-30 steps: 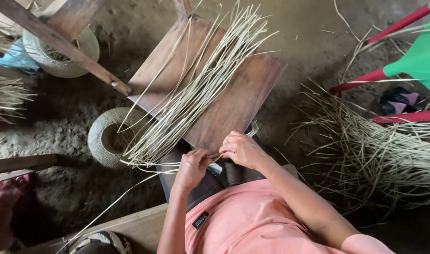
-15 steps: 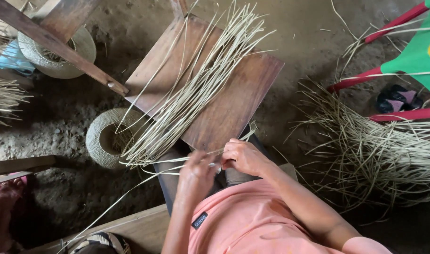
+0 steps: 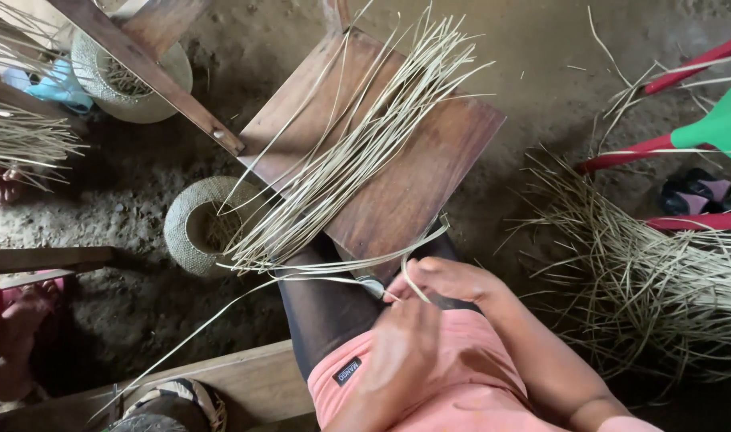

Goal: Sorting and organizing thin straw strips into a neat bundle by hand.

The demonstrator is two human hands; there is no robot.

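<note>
A bundle of pale reed strips (image 3: 357, 152) lies across a dark wooden board (image 3: 413, 176) resting on my lap. My right hand (image 3: 449, 280) pinches one thin strip (image 3: 333, 278) that runs off to the lower left, and a small knife blade (image 3: 373, 286) shows by its fingers. My left hand (image 3: 401, 352) is blurred, just below the right hand, fingers closed near the same strip; whether it grips the strip I cannot tell. I wear a pink top and dark trousers.
A small woven basket (image 3: 197, 228) sits on the dirt floor left of the board, another (image 3: 129, 76) at top left under a wooden beam (image 3: 145, 68). A heap of loose reeds (image 3: 653, 280) lies to the right beside a red and green plastic chair (image 3: 701, 128). Someone's foot (image 3: 169, 404) is at bottom left.
Both hands have dropped lower and closer to my body, pulling the strip toward me; the left hand has slid beneath the right.
</note>
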